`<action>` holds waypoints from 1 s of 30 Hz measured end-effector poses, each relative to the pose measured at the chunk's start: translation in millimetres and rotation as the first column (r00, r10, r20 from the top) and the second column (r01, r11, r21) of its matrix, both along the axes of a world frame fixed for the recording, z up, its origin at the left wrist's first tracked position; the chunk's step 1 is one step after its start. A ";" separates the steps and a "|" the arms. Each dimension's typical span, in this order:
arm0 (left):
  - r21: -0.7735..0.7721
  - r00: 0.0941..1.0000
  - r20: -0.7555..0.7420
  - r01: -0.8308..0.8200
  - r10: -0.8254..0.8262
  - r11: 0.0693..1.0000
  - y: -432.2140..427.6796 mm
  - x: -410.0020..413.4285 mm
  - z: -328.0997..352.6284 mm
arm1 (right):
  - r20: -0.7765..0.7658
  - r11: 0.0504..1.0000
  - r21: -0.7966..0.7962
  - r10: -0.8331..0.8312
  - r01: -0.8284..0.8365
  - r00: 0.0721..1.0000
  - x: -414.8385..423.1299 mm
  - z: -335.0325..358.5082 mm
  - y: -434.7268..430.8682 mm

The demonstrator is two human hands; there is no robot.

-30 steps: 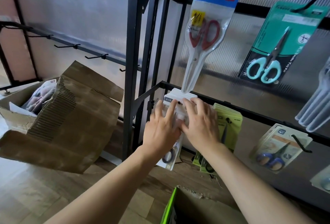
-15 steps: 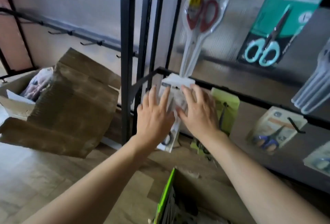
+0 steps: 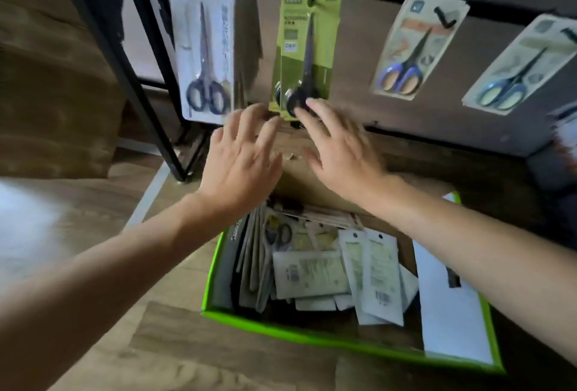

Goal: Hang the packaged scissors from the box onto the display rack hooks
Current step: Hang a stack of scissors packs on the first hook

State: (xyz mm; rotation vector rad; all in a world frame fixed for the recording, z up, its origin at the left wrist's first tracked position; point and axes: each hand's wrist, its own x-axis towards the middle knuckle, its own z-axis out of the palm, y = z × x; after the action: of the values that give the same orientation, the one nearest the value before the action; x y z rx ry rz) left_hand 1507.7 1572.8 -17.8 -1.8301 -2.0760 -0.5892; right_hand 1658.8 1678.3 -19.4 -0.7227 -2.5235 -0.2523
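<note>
A green-edged box sits on the floor below me, filled with several packaged scissors lying flat and on edge. On the rack above hang a white pack of black-handled scissors, a green pack, and two beige packs with blue-handled scissors. My left hand and my right hand hover over the box's far edge, just below the white and green packs. Both hands are empty with fingers spread.
The black rack post slants down to the floor left of my hands. A brown cardboard box stands at the far left. A white sheet lies on the box's right flap. Wooden floor lies around the box.
Both hands have let go of the white pack, which now hangs on its hook. They have dropped down toward the box, and my view has tilted downward.
</note>
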 end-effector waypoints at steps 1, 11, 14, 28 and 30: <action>-0.057 1.000 -0.009 0.022 -0.023 0.998 -1.7 8.8 -9.4 | 0.035 0.999 -0.037 -0.011 0.013 0.999 12.5 -14.2 -6.6; -0.818 0.986 0.160 0.102 0.054 0.566 -10.9 57.2 -82.7 | 0.689 0.812 -0.567 0.375 0.139 0.619 74.1 -124.0 -54.5; -0.870 0.990 0.144 0.126 0.002 0.476 -14.5 58.8 -95.2 | 0.756 0.850 -0.516 0.394 0.106 0.522 90.4 -147.8 -59.0; -0.854 1.000 -0.029 -0.019 -0.010 0.520 -26.1 69.5 -121.4 | 0.740 0.900 -0.364 0.124 0.239 0.661 104.8 -160.3 -36.3; -0.862 1.000 -0.007 -0.005 -0.002 0.507 -24.4 60.8 -115.8 | 0.679 0.873 -0.447 0.187 0.197 0.709 90.9 -150.0 -42.5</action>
State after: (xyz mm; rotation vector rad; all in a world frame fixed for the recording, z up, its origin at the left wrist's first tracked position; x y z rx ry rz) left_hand 1568.5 1548.4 -133.7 -2.2495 -2.6041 0.6549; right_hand 1749.7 1635.7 -169.4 -0.9620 -3.4032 0.1793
